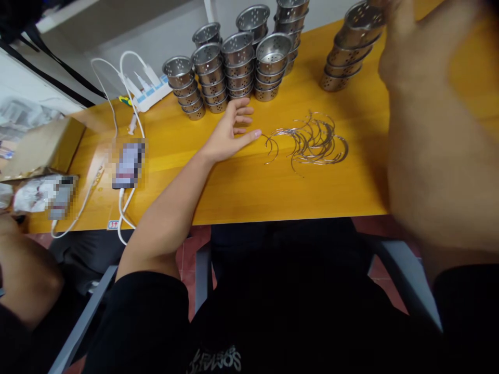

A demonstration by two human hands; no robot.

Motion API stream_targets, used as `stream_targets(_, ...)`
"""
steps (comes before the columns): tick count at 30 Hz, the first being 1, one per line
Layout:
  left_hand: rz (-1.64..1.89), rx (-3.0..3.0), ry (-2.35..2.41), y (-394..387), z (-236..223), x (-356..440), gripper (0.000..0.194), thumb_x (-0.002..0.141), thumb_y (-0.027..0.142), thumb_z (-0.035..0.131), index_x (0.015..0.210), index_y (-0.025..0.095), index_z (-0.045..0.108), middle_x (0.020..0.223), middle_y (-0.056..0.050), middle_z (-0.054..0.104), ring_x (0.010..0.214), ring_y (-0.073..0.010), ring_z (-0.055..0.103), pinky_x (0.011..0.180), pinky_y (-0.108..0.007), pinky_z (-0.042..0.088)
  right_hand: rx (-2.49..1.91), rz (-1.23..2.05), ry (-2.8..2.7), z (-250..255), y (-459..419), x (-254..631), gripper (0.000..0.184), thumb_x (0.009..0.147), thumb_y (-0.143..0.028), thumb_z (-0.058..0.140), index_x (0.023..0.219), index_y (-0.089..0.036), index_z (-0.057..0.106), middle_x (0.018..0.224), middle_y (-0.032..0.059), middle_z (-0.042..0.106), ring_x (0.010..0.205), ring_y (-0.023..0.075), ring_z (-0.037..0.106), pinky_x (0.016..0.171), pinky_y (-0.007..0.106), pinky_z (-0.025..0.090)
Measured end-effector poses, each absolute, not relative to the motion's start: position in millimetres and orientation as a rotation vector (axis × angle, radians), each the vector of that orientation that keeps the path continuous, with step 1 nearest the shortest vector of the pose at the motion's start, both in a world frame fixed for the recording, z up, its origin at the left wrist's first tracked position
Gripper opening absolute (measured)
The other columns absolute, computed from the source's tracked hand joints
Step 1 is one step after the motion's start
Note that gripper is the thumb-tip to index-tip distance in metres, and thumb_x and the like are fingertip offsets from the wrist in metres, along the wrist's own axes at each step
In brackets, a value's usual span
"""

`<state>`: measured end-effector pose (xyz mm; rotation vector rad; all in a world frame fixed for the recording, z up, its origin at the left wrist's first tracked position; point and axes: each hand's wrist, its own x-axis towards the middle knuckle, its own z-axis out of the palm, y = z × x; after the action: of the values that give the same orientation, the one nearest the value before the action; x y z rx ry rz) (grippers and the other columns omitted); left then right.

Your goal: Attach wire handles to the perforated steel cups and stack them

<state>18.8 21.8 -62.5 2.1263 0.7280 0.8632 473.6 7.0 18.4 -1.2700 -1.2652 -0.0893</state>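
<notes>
My left hand (pixel 231 130) hovers over or rests on the table with its fingers loosely curled apart, holding nothing. Just right of its thumb lies a loose pile of thin curved metal wires (pixel 315 140). Up at the right, my right hand (pixel 405 47) is blurred and partly cut off by the frame's top edge. Its fingertips are at the rim of the top perforated metal cup (pixel 360 26), which sits on a leaning stack of similar cups (pixel 343 67). Behind my left hand stand several more stacks of perforated metal cups (pixel 237 67).
A white power strip (pixel 154 93) with cables stands back left. Nearer lie a phone (pixel 128 163) on a white cable and a second device (pixel 62 197). A cardboard box (pixel 42 145) occupies the far left. Another person's arm (pixel 27 270) shows at the left edge.
</notes>
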Motion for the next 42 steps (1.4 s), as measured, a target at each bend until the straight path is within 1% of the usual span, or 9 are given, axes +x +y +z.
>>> stream_targets(3, 0.855, 2.106, 0.767, 15.2, -56.3, 20.6, 0.103, 0.101, 0.082, 0.102, 0.179, 0.036, 0.054, 0.177, -0.018, 0.071, 0.149, -0.0313, 0.078, 0.121, -0.051, 0.072, -1.461, -0.355, -1.273, 12.3, 22.4, 481.2, 0.044, 0.102, -0.001, 0.110, 0.139, -0.016, 0.090, 0.151, 0.0125, 0.089, 0.131, 0.0289, 0.084, 0.116, 0.050, 0.058)
stream_targets(7, 0.869, 2.150, 0.763, 12.1, -53.3, 20.1, 0.097, 0.101, 0.071, 0.103, 0.177, 0.035, 0.056, 0.174, -0.017, 0.074, 0.147, -0.0293, 0.080, 0.117, -0.045, 0.073, -1.585, -0.372, -1.192, 11.2, 30.0, 468.3, 0.057, 0.088, 0.020, 0.108, 0.131, -0.012, 0.091, 0.145, 0.0188, 0.090, 0.130, 0.0307, 0.086, 0.116, 0.049, 0.060)
stream_targets(13, 0.780, 2.223, 0.764, 8.3, -50.6, 17.5, 0.089, 0.107, 0.065, 0.095, 0.180, 0.037, 0.053, 0.180, -0.016, 0.071, 0.158, -0.0325, 0.078, 0.129, -0.052, 0.071, -1.425, -0.319, -1.403, 0.5, 17.6, 475.4, 0.037, 0.112, -0.005, 0.106, 0.143, -0.010, 0.088, 0.151, 0.0118, 0.085, 0.142, 0.0322, 0.080, 0.130, 0.055, 0.057)
stream_targets(19, 0.755, 2.208, 0.760, 7.8, -49.9, 17.4, 0.091, 0.106, 0.073, 0.096, 0.179, 0.038, 0.053, 0.181, -0.015, 0.070, 0.160, -0.0340, 0.076, 0.133, -0.054, 0.070, -1.362, -0.319, -1.492, -6.6, 19.5, 484.4, 0.035, 0.120, -0.009, 0.096, 0.152, -0.007, 0.084, 0.155, 0.0147, 0.080, 0.147, 0.0346, 0.076, 0.132, 0.057, 0.057)
stream_targets(23, 0.748, 2.212, 0.754, 9.2, -50.9, 16.9, 0.094, 0.105, 0.080, 0.095, 0.178, 0.037, 0.054, 0.180, -0.016, 0.070, 0.161, -0.0348, 0.076, 0.133, -0.055, 0.069, -1.381, -0.305, -1.492, -8.3, 29.1, 490.2, 0.042, 0.110, -0.003, 0.103, 0.147, -0.008, 0.083, 0.152, 0.0162, 0.079, 0.144, 0.0364, 0.075, 0.130, 0.058, 0.057)
stream_targets(27, 0.742, 2.209, 0.739, 8.2, -49.7, 16.6, 0.091, 0.106, 0.075, 0.094, 0.178, 0.036, 0.054, 0.180, -0.016, 0.070, 0.160, -0.0341, 0.076, 0.134, -0.056, 0.069, -1.361, -0.296, -1.540, -15.3, 39.8, 499.6, 0.055, 0.102, 0.001, 0.106, 0.150, -0.008, 0.079, 0.157, 0.0200, 0.075, 0.148, 0.0392, 0.073, 0.129, 0.059, 0.057)
stream_targets(32, 0.740, 2.204, 0.735, 5.7, -47.1, 18.0, 0.087, 0.106, 0.066, 0.095, 0.176, 0.035, 0.053, 0.179, -0.015, 0.072, 0.157, -0.0322, 0.079, 0.134, -0.054, 0.071, -1.298, -0.281, -1.588, -25.0, 44.9, 502.8, 0.095, 0.081, 0.005, 0.117, 0.160, -0.012, 0.067, 0.165, 0.0156, 0.068, 0.155, 0.0390, 0.069, 0.134, 0.057, 0.055)
stream_targets(39, 0.733, 2.212, 0.761, 2.0, -45.7, 18.3, 0.083, 0.107, 0.059, 0.093, 0.176, 0.037, 0.052, 0.179, -0.015, 0.071, 0.158, -0.0322, 0.079, 0.135, -0.055, 0.070, -1.251, -0.303, -1.558, -31.9, 51.4, 503.0, 0.097, 0.076, 0.015, 0.108, 0.161, -0.009, 0.069, 0.163, 0.0162, 0.074, 0.152, 0.0374, 0.074, 0.131, 0.052, 0.057)
stream_targets(42, 0.727, 2.215, 0.757, 2.1, -45.3, 17.8, 0.085, 0.107, 0.061, 0.094, 0.177, 0.036, 0.053, 0.179, -0.015, 0.071, 0.158, -0.0326, 0.079, 0.135, -0.056, 0.069, -1.205, -0.275, -1.597, -34.5, 53.7, 508.3, 0.094, 0.083, 0.011, 0.107, 0.167, -0.009, 0.067, 0.166, 0.0179, 0.072, 0.154, 0.0379, 0.072, 0.131, 0.055, 0.059)
